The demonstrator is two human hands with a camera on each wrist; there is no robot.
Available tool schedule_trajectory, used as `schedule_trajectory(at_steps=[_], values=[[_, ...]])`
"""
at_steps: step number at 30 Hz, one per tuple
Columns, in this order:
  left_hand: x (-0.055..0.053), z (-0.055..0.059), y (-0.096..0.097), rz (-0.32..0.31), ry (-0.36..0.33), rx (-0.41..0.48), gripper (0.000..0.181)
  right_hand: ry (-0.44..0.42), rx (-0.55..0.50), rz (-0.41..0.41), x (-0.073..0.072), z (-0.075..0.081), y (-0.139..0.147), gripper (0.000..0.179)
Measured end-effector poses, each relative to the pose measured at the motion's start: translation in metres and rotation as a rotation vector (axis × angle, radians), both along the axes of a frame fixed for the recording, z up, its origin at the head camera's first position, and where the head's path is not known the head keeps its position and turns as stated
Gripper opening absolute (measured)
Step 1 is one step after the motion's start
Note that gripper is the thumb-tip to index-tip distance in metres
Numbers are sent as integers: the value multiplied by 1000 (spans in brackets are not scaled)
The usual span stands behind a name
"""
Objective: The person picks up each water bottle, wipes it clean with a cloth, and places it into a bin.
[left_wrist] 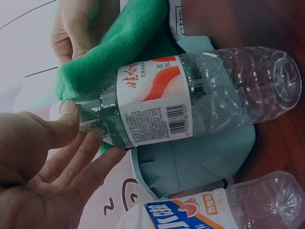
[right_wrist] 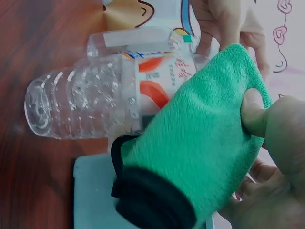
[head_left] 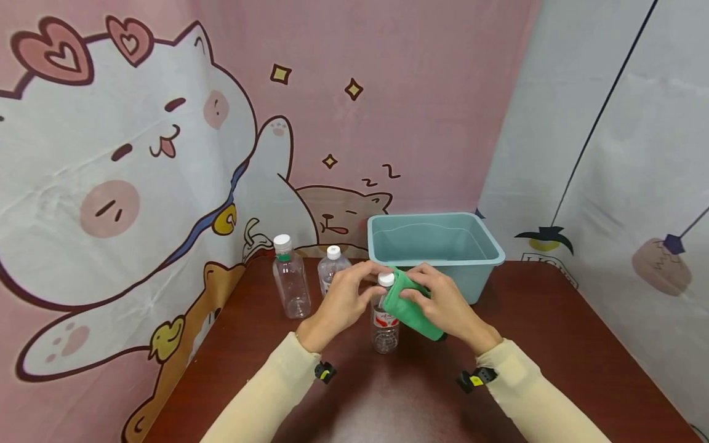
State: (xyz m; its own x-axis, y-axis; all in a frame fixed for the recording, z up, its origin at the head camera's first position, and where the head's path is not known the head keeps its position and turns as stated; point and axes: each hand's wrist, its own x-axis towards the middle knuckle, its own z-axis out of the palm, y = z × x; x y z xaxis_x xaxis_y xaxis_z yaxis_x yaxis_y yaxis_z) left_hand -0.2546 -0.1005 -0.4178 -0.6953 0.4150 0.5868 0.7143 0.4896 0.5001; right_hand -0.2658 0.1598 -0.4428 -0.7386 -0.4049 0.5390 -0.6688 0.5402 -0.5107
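Note:
A clear plastic bottle (head_left: 385, 337) with a white cap and a red-and-white label stands upright between the hands; whether its base touches the table cannot be told. My left hand (head_left: 346, 295) pinches it near the neck, thumb on one side and fingers on the other, as the left wrist view shows. In my right hand (head_left: 445, 304) is a folded green cloth (right_wrist: 200, 129), pinched between thumb and fingers. The cloth lies against the bottle's neck and upper side. At its lower end shows a black part (right_wrist: 152, 198) with a loop.
Two more clear bottles, a tall white-capped bottle (head_left: 292, 286) and a labelled bottle (head_left: 332, 269), stand at the back left. A light blue plastic bin (head_left: 471, 274) sits behind the right hand. Printed cloth walls border the dark red table (head_left: 532, 320).

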Motion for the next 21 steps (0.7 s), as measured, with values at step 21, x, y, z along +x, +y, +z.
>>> schedule_trajectory(at_steps=[21], values=[[1,6,-3,-37,-34,-24,39,-74,207,28,-4,-37,8,20]])
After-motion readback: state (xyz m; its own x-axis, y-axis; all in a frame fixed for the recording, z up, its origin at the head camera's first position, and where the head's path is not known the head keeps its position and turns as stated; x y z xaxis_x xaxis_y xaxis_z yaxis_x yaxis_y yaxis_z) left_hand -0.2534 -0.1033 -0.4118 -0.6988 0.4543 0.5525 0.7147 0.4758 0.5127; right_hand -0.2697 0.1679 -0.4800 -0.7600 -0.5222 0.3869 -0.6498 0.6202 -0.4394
